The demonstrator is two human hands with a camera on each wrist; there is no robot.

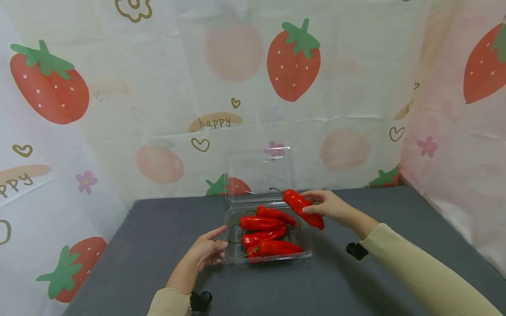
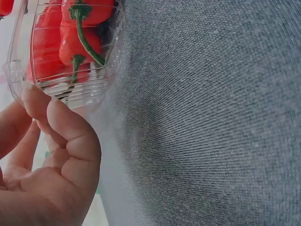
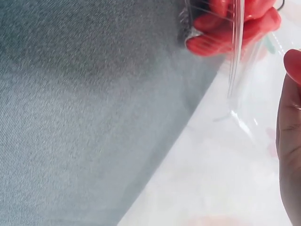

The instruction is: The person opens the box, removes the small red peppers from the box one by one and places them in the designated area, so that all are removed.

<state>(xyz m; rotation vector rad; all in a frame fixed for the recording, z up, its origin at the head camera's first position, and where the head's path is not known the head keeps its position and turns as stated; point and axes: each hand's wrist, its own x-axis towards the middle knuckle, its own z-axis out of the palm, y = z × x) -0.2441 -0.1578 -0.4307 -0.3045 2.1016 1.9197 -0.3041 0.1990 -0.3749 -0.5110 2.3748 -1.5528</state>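
A clear plastic clamshell container (image 1: 308,254) sits on the grey cloth with its lid (image 1: 258,173) raised at the back. Inside lie several red peppers (image 1: 261,224) with thin green stems. At the container's left edge, my left hand (image 1: 205,249) pinches the rim; the left wrist view shows its fingertips (image 2: 59,113) on the plastic. My right hand (image 1: 330,205) holds another red pepper (image 1: 302,207) tilted above the container's right side, stem pointing up and left. In the right wrist view only part of that hand (image 3: 290,141) shows, at the right edge.
Grey cloth (image 1: 166,237) covers the table. Behind it hangs a white sheet (image 1: 174,79) printed with strawberries, and similar sheets close off the left and right sides. The raised lid stands just in front of the back sheet.
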